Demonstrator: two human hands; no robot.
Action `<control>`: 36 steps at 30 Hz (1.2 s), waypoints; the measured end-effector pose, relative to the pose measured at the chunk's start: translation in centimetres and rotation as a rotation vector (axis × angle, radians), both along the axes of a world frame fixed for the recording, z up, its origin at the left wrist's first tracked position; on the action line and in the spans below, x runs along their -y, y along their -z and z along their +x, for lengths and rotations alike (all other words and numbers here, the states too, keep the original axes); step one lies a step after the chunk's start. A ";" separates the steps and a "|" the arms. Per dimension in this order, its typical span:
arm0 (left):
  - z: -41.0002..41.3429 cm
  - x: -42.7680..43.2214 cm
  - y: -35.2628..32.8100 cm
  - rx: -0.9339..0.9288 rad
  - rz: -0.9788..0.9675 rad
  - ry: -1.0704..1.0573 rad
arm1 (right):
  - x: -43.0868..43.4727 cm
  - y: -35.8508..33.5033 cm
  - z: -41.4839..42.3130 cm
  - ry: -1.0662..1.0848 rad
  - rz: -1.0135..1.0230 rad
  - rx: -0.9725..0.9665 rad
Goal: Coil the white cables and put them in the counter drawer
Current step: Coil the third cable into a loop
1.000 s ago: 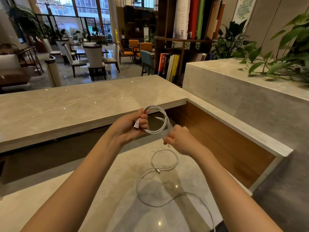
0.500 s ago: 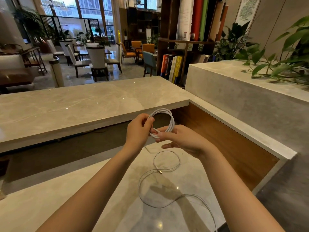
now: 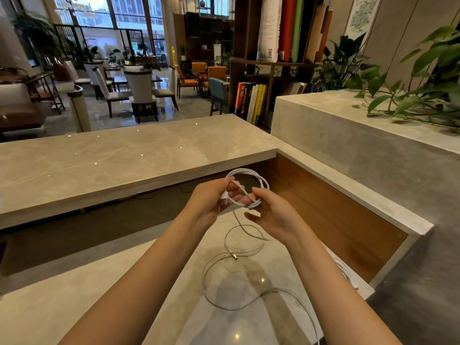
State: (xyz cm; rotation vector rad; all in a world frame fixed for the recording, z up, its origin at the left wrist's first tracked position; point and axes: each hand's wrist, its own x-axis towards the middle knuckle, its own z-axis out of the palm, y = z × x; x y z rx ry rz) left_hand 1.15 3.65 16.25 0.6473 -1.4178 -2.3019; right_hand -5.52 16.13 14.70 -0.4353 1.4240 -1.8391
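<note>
Head view: round coil of smooth white cable in left hand

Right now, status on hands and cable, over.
Left hand grips the coiled white cable. Right hand touches it, hold unclear. Loose cable lies on the counter.

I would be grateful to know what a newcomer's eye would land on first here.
At the centre, the left hand and right hand hold a partly wound white cable coil. Just below, loose white cable sprawls in loops on the pale marble counter. Leafy green plants fill the ledge at right.
</note>
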 end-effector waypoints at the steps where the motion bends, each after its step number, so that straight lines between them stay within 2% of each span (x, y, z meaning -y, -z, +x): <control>1: 0.1 -0.2 -0.1 -0.043 0.192 0.036 | 0.2 0.6 -0.1 0.054 -0.005 0.089; 3: -0.1 -0.3 0.3 -0.093 0.379 0.094 | 0.7 1.4 -0.2 0.175 0.070 0.141; 5: -0.3 -0.3 0.8 -0.119 0.435 0.166 | 1.0 1.8 -0.5 0.296 0.267 -0.011; 8: -0.3 0.0 1.0 -0.115 0.391 0.258 | 1.0 2.1 -1.5 0.413 0.452 -0.422; 12: -0.2 0.7 0.6 -0.117 0.348 0.341 | 1.3 1.3 -2.4 0.422 0.579 -1.155; 15: -0.2 0.9 0.2 -0.093 0.368 0.358 | 1.7 0.4 -2.5 0.409 0.554 -1.617; 18: -0.2 0.8 -0.2 -0.057 0.337 0.325 | 1.7 0.5 -2.9 0.452 0.445 -1.874; 19: -0.2 0.8 -0.2 -0.031 0.253 0.298 | 1.7 0.6 -3.1 0.457 0.433 -1.918; 20: -0.2 0.7 -0.2 0.007 0.090 0.255 | 1.7 0.8 -3.1 0.449 0.430 -1.935; 22: -0.1 0.5 0.0 0.106 -0.376 0.159 | 1.7 0.8 -2.9 0.424 0.425 -1.911; 24: 0.0 0.4 0.5 0.172 -0.728 0.103 | 1.9 0.7 -2.7 0.375 0.433 -1.823; 27: 0.3 0.7 0.8 0.142 -1.110 0.122 | 1.7 0.1 -3.2 0.297 0.417 -1.576; 28: 0.3 1.0 0.8 0.133 -1.221 0.129 | 1.5 0.0 -3.3 0.292 0.413 -1.572; 32: 0.1 2.1 1.0 0.167 -1.555 0.092 | 1.3 -0.4 -3.0 0.329 0.380 -1.805; 35: -0.3 2.9 1.6 0.281 -1.636 0.121 | 1.6 -0.8 -2.3 0.404 0.330 -1.982; 36: -0.4 3.2 1.8 0.304 -1.624 0.142 | 1.8 -1.0 -1.9 0.382 0.334 -1.953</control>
